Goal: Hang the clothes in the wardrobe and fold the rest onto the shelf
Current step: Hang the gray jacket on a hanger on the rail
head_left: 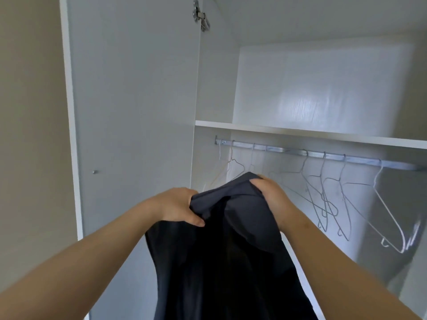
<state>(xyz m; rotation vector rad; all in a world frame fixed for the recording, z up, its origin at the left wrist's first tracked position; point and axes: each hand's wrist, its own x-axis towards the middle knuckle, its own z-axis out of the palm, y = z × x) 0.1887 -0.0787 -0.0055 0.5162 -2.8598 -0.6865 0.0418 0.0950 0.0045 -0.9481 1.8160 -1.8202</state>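
A dark grey garment (pixel 231 250) hangs down in front of me, held up at its top edge by both hands. My left hand (pixel 178 205) grips the cloth's left side, thumb pressed over the fold. My right hand (pixel 269 197) clutches the bunched right side, slightly higher. Behind the garment runs the metal rail (pixel 312 154) of the white wardrobe, carrying several bare wire hangers (pixel 328 195). One hanger (pixel 235 167) sits just behind the garment's top; whether it touches the cloth I cannot tell. Above the rail lies a white shelf (pixel 300 132).
The wardrobe door (pixel 134 112) stands open on the left, with a small knob (pixel 95 172) and a hinge (pixel 201 16) at its top. A beige wall (pixel 30 135) lies beyond the door. The wardrobe's lower floor panel (pixel 300 273) shows beside the garment.
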